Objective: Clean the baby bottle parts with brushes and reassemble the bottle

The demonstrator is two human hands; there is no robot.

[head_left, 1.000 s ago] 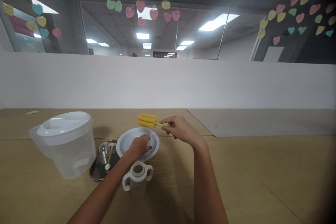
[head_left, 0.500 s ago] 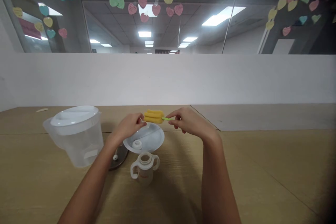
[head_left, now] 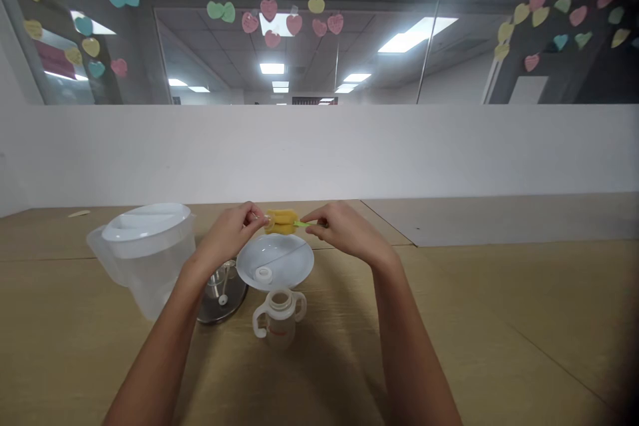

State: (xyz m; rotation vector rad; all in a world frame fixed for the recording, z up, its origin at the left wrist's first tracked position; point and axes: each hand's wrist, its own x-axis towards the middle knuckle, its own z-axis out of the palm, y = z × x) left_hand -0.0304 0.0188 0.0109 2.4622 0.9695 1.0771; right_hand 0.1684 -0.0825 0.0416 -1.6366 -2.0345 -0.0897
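Observation:
My right hand (head_left: 339, 226) pinches the thin green handle (head_left: 302, 223) of a yellow sponge brush (head_left: 282, 221), held sideways above a white bowl (head_left: 297, 269). At the sponge's left end, my left hand (head_left: 230, 229) is closed on a small clear piece (head_left: 270, 219) that touches or covers the sponge tip; its kind is too small to make out. Inside the bowl lies a white ring-shaped cap (head_left: 263, 273). Nearer to me stands an uncapped two-handled baby bottle (head_left: 280, 325), upright on the table.
Left of the bowl, a round dark metal tray (head_left: 224, 309) carries clear parts and a thin tube with a white weight (head_left: 223, 299), partly behind my left forearm. A large translucent lidded pitcher (head_left: 150, 259) stands farther left. A white wall (head_left: 319, 150) rises behind the table.
Both hands and the brush have shifted slightly left. The clear piece now shows at the sponge's left end, and more of the metal tray is visible.

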